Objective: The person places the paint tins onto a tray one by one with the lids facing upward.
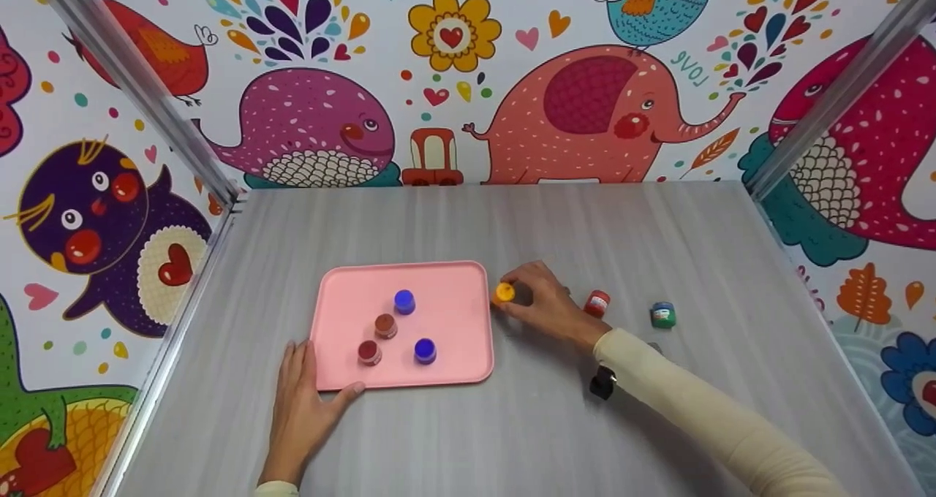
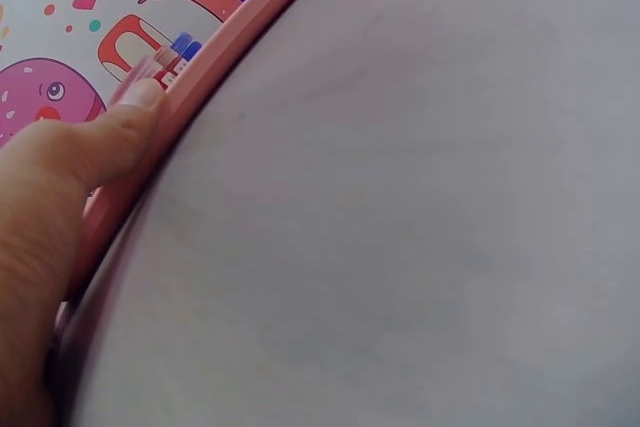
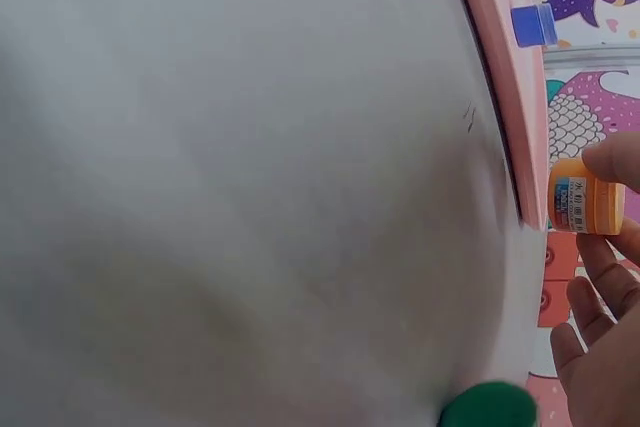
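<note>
My right hand (image 1: 545, 300) pinches a small yellow-orange paint jar (image 3: 580, 197) between thumb and fingers, just beyond the right edge of the pink tray (image 1: 446, 270). A printed label shows on its side in the right wrist view. With its fingers along the tray's left side and its thumb on the front rim, my left hand (image 1: 303, 402) touches the near left corner. Standing on the tray are a blue jar (image 1: 404, 302), a second blue jar (image 1: 425, 351), a brown jar (image 1: 385, 326) and a dark red jar (image 1: 369, 352).
To the right of my right hand, a red paint jar (image 1: 597, 303) and a green paint jar (image 1: 663, 315) sit on the grey table (image 1: 453, 438). A small grey object (image 1: 655, 347) shows partly beside my right sleeve. Patterned walls and metal posts border the table.
</note>
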`<action>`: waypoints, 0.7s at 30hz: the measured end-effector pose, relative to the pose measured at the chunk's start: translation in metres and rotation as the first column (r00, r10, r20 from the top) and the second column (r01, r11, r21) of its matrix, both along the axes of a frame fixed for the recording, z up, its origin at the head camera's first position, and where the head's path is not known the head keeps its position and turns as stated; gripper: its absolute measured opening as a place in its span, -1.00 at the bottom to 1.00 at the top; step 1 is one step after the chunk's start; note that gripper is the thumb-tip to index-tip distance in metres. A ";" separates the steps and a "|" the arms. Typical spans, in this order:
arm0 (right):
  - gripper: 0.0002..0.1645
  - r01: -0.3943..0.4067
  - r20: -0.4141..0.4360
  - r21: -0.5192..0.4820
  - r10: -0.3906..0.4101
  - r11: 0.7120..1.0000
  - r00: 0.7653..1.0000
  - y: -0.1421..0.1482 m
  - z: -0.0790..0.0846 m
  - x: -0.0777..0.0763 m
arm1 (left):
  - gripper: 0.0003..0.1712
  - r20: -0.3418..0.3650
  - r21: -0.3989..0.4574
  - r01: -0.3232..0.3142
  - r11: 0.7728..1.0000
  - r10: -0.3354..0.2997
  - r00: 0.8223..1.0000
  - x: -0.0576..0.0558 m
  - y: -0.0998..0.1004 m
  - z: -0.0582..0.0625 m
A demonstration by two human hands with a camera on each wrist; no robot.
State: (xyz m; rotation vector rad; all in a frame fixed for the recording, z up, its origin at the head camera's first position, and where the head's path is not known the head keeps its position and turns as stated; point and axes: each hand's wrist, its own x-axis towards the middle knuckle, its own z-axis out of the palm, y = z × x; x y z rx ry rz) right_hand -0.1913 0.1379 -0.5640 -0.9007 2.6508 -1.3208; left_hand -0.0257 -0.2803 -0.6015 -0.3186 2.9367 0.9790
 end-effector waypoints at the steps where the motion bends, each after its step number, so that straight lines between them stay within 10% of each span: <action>1: -0.60 -0.003 0.000 0.001 0.003 1.000 1.000 -0.002 0.000 0.000 | 0.57 -0.001 0.002 -0.001 1.000 0.001 1.000 0.000 0.000 0.000; 21: -0.56 -0.092 -0.013 0.019 0.092 0.996 0.996 -0.035 -0.005 0.005 | 0.56 -0.025 0.010 -0.006 1.000 0.006 1.000 0.000 -0.001 -0.003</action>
